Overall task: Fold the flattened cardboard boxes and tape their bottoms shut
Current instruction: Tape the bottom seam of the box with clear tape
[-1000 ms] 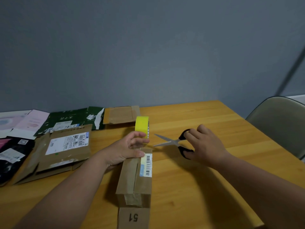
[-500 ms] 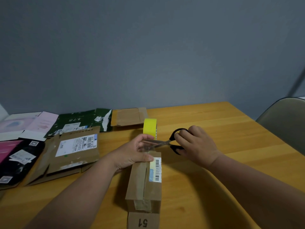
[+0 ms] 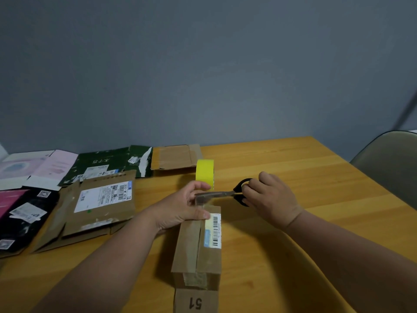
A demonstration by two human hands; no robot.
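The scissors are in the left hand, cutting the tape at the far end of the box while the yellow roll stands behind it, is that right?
Not quite. The head view shows the scissors in the right hand, not the left. The left hand holds the tape down at the far end of the box, and the yellow roll stands behind it.

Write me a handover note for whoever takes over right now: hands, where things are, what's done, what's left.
Left hand: presses the far end of the folded box and pinches the clear tape strip taut.
Right hand: holds the scissors, blades at the strip.
Yellow tape roll: upright on the table, just behind the box.
Done: box folded, tape laid along its seam.
Left: cut the strip and press it down, then the flattened boxes at left.
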